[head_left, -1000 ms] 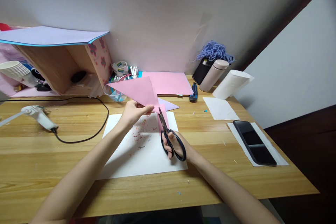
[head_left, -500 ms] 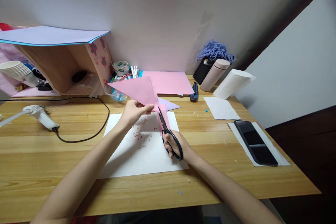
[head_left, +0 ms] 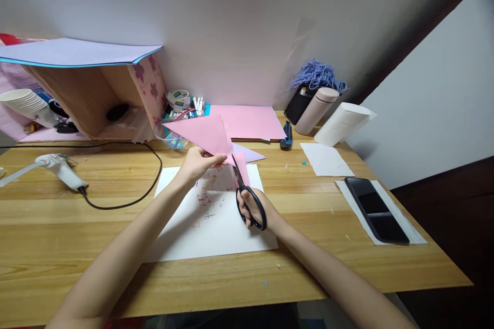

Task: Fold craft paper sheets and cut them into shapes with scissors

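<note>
White sheet [head_left: 216,241] lay on the table [head_left: 316,252], lower center. Above it, the right hand [head_left: 254,209] was curled around the handles of black scissors [head_left: 241,183], blades at pink paper [head_left: 206,133]. Left hand [head_left: 198,164], mid-frame, pinched that paper, thumb on top. Pink sheets [head_left: 250,121] sat behind, upper center.

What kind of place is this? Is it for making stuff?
It looks like a craft desk, maybe at home. On the light-brown wooden table, you can see black-handled metal scissors at a pointed pink paper sheet, white-capped markers, and tangled blue-purple yarn.
</note>
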Tool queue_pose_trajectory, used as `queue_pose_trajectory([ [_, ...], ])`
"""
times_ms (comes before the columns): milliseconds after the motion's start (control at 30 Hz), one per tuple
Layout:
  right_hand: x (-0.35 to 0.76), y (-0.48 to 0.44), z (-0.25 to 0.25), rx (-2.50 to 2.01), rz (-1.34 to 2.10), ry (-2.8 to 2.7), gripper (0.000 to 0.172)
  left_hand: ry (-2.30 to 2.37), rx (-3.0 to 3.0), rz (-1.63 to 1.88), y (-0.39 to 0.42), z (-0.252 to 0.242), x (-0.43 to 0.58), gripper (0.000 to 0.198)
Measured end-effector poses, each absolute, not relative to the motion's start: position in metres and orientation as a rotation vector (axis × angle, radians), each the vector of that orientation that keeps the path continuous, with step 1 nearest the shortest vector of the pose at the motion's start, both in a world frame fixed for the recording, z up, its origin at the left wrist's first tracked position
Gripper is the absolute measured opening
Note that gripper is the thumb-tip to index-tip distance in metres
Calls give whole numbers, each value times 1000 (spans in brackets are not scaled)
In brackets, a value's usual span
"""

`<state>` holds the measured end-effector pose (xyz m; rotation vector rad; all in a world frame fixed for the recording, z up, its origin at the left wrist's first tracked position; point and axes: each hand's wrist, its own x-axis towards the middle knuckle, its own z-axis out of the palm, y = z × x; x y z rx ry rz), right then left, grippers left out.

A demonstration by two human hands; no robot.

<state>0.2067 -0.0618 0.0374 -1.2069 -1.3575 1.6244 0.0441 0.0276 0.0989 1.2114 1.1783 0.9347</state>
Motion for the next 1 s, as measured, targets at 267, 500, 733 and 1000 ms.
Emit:
queue_pose_trajectory([
  [267,204,-44,41,-1192,1673,-1416,69,1186,1226,945,37,95,37,35],
  [500,198,-31,37,-1213,1609,-1447,65,1155,1174,938,43,93,33,38],
  [733,203,-39,37,-1253,1540,-1465,59,1132,1188,928,45,89,32,35],
  [1000,200,-41,37,-1168,1573,-1461,67,1108,1242,870,37,92,38,30],
])
